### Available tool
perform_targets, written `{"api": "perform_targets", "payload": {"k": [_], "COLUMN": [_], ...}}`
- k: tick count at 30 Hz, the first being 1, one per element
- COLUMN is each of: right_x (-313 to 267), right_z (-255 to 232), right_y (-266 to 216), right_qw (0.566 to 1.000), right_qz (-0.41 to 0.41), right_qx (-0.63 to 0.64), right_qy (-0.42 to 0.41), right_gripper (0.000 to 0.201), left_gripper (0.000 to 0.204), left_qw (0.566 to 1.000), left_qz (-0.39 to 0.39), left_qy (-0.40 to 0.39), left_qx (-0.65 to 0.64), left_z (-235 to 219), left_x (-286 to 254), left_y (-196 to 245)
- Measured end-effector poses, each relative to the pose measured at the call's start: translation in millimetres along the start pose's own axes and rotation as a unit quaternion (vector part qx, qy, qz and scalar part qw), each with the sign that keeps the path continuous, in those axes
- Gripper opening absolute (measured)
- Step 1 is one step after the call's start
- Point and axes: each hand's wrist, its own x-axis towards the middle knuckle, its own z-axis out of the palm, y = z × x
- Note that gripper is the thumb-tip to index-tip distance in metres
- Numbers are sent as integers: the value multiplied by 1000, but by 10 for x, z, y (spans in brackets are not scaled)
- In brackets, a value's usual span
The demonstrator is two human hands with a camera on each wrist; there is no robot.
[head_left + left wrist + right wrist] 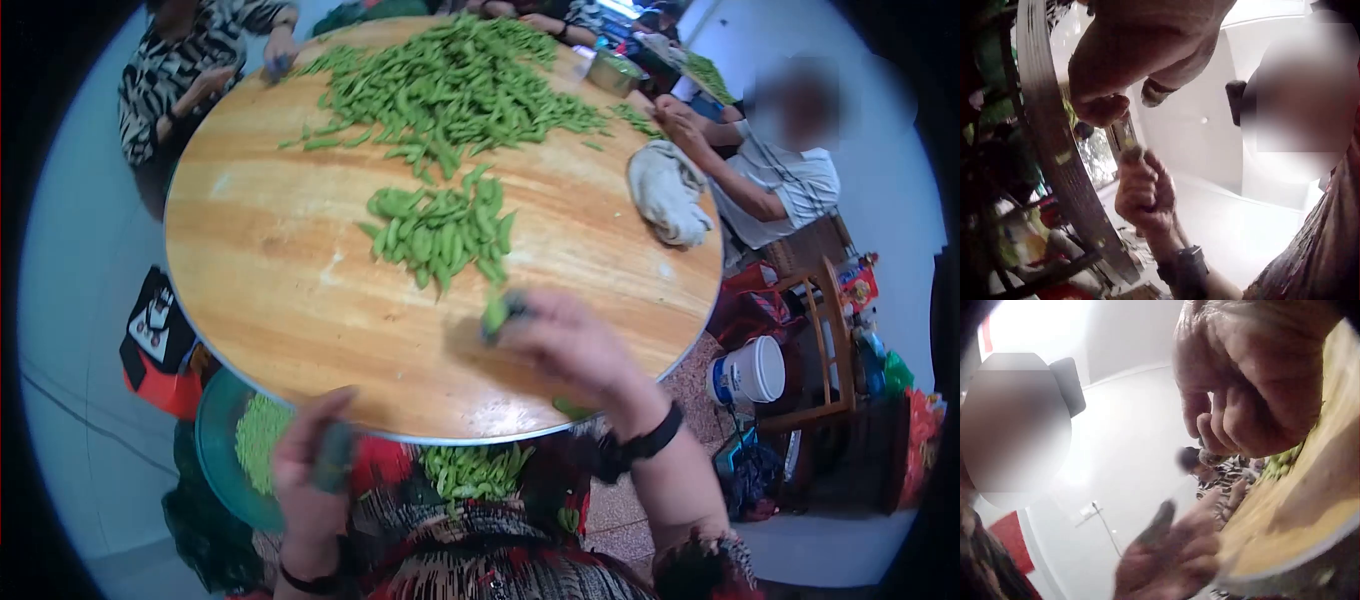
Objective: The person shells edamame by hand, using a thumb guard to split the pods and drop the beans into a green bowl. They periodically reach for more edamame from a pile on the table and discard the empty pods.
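My right hand [565, 335] pinches a green soybean pod [494, 312] between thumb and fingers over the near half of the round table [280, 240]. Dark covering shows on its thumb. At the table's front edge, my left hand [315, 465] holds nothing, its fingers loosely extended and its thumb dark-covered too. The right wrist view shows this left hand [1175, 553] with the palm turned up. Just beyond the right hand lies a small heap of pods [440, 235]. A much larger pod pile [450, 85] covers the far side.
Below the table's left edge stands a green basin [215, 450] of shelled beans. Empty-looking pods [480, 470] lie at the lap. A grey cloth [668, 192] rests on the right side of the table. Other people sit around it. A white bucket [750, 370] stands on the floor at right.
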Motion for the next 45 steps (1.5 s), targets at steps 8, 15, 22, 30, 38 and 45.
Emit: {"api": "perform_targets", "payload": {"k": [8,15,22,30,38,45], "right_x": [-425,-636,-579,-482,-246,559], "right_z": [314,472,544,374,255,-283], "right_y": [244,179,215,344,444,169], "right_qw": [913,985,992,964,999,841], "right_qz": [126,1,-87,62,-20,-178], "right_qx": [314,77,-87,257,12,-467], "right_qy": [-227,-152,5,-37,28,209], "right_gripper": [16,31,26,23,22,20], "left_gripper": [22,7,16,16,27,40], "left_qw": [915,955,956,937,979,953], "left_qz": [-69,11,-89,-34,-24,15], "left_qy": [-178,-55,-88,-235,-143,-299], "left_qx": [-354,-292,-266,-257,-142,-45], "left_z": [740,738,748,725,859,668], "left_x": [178,166,234,320,386,567], "left_y": [-33,4,23,5,-117,-138]}}
